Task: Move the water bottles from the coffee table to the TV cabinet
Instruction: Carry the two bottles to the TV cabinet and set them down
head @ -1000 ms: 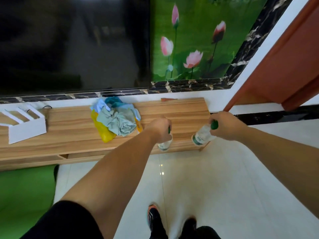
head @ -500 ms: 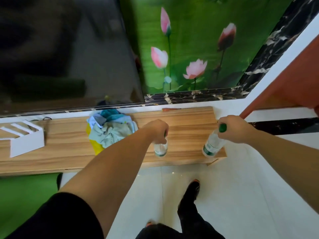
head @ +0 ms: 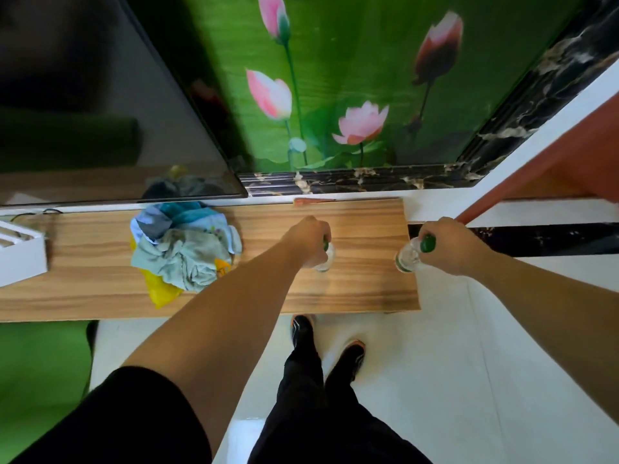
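I stand right in front of the wooden TV cabinet [head: 365,289]. My left hand [head: 306,241] grips a clear water bottle [head: 326,261] by its green-capped neck, over the middle-right of the cabinet top; most of that bottle is hidden under the hand. My right hand [head: 447,246] holds a second clear bottle [head: 407,259] with a green cap and a green label, tilted, at the cabinet's right end edge. Whether either bottle touches the wood I cannot tell.
A heap of crumpled cloth on a yellow bag [head: 182,252] lies left of my left hand. A white box [head: 20,259] stands at the far left. The dark TV screen [head: 100,105] hangs behind, a lotus picture to its right. Shoes [head: 303,329] touch the cabinet front.
I have stepped up to the cabinet. Both hands with their bottles moved forward over its top; the left bottle now sits further in from the front edge.
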A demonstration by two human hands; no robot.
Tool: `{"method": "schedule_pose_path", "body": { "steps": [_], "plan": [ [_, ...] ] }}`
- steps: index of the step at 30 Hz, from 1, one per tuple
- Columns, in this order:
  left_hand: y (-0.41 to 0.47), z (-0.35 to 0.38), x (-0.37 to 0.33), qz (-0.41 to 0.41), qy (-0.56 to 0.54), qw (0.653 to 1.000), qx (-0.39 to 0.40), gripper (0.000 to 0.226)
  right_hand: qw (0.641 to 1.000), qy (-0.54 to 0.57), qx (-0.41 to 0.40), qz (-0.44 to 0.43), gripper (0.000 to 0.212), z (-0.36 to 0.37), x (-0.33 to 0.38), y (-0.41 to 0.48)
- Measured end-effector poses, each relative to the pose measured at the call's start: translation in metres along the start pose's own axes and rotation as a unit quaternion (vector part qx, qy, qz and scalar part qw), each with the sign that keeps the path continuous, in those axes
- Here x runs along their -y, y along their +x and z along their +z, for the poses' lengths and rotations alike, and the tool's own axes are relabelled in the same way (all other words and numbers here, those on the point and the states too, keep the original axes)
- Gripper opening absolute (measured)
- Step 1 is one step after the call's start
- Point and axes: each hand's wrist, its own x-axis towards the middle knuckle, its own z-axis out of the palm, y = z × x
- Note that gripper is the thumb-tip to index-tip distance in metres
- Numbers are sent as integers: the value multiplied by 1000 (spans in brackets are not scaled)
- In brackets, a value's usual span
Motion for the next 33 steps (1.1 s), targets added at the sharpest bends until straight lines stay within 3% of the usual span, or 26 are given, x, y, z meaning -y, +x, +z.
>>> {"method": "schedule_pose_path", "body": {
  "steps": [14, 25, 33],
  "plan": [
    [60, 34, 11, 5, -24, 997, 68, 33, 996, 54, 42, 51, 28, 36, -17, 24],
    [76, 78, 42, -28, -60, 995, 79, 31, 990, 99, 74, 71, 33, 99, -11, 40],
    [119, 78, 44, -29, -65, 995, 68, 33, 994, 70, 70, 44, 25, 107, 0, 85]
  ]
}}
